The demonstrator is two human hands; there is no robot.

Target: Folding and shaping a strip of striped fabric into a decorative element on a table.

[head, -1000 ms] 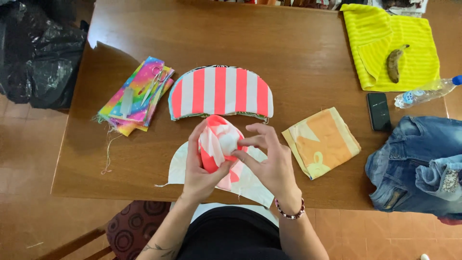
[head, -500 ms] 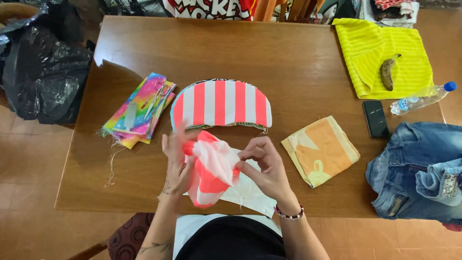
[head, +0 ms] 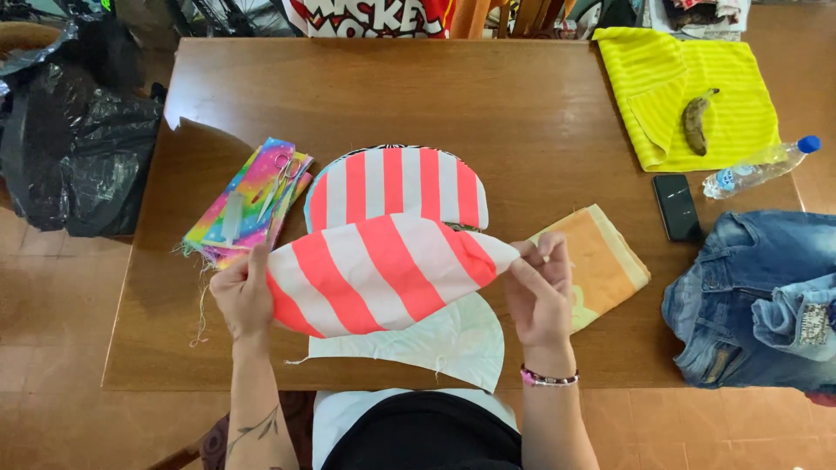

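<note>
Far left, off the worktop, there's a black plastic bag; can't tell what's in it. On the worktop's left side sits a stack of rainbow fabric with small scissors lying on top. Then the left hand, closed in a pinch on the left end of the pink-and-white striped fabric piece, which is stretched out just above the near middle of the worktop. The right hand pinches the other end with its fingertips. The piece looks light, soft and floppy, so gripping the two ends as here seems the way to keep it spread. A white fabric piece lies under it, a matching striped half-round piece just beyond. Further right: orange folded cloth, phone, yellow towel with a banana on it, water bottle, jeans.
</note>
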